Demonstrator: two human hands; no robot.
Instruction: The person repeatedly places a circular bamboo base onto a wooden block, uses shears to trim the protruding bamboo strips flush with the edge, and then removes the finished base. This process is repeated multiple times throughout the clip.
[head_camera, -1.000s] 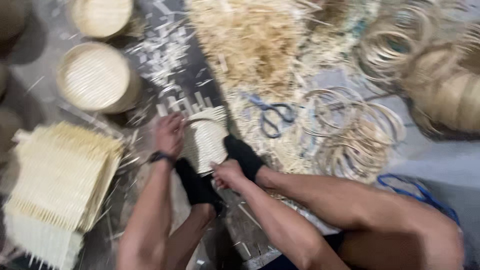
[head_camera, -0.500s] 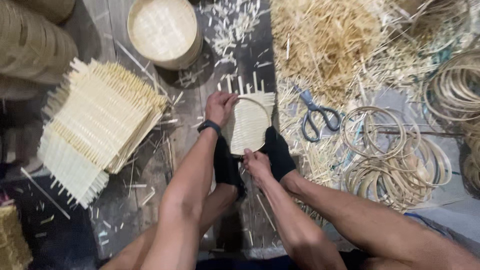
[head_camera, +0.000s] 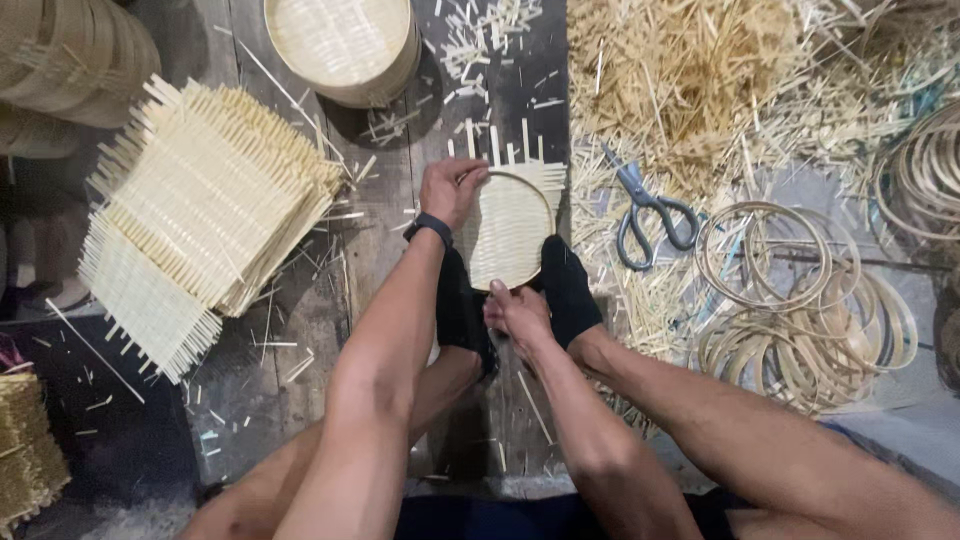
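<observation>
Since half a second ago the view has slid slightly, so the stack of woven mats (head_camera: 200, 210) sits fuller in the left of the picture, while both hands have stayed on the same piece of work. That piece is a woven bamboo mat (head_camera: 510, 232) with a thin round hoop (head_camera: 548, 215) laid on it, resting on the dark plank floor (head_camera: 400, 270) between the person's two black-socked feet (head_camera: 565, 290).

Left hand (head_camera: 450, 190) is at the upper left edge of the hoop, fingers curled over the rim and pressing it to the mat; a dark band (head_camera: 428, 226) circles that wrist. Right hand (head_camera: 518, 312) is at the near edge of the hoop, fingers closed on the rim, thumb pointing up toward the mat. Loose ends of the mat's strips stick out past the hoop at the top.

A pair of scissors (head_camera: 650, 215) with grey handles lies just right of the work, on scattered bamboo trimmings (head_camera: 690, 90). Further right lies a heap of loose bamboo rings (head_camera: 800, 320). A finished round basket (head_camera: 340, 45) stands at the top, well apart from the hands, and more round baskets (head_camera: 70, 60) are stacked in the upper left corner.
</observation>
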